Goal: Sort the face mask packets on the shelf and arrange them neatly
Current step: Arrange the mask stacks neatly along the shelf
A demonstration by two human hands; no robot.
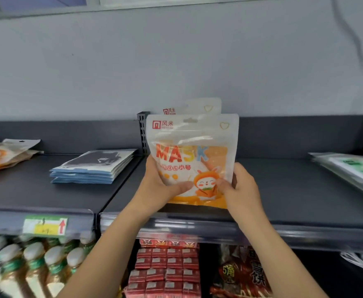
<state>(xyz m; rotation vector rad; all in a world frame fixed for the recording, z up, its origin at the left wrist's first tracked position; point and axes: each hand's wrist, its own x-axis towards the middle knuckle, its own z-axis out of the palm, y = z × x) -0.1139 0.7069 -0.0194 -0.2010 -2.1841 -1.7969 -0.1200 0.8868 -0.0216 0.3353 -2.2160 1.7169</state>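
Both hands hold upright an orange-and-white mask packet (pixel 192 147) printed "MASK" with a cartoon rabbit, above the dark shelf (pixel 284 190). A second matching packet (pixel 194 107) stands just behind it, only its top showing. My left hand (pixel 163 188) grips the lower left edge, thumb across the front. My right hand (pixel 239 188) grips the lower right edge, thumb on the rabbit. Whether the rear packet is also gripped is hidden.
A stack of blue-edged packets (pixel 92 166) lies to the left, orange packets (pixel 6 153) at far left, green-and-white packets (pixel 352 171) at far right. A perforated divider (pixel 143 132) stands behind the held packets. Bottles (pixel 32 265) and red snack packs (pixel 167 269) fill the lower shelf.
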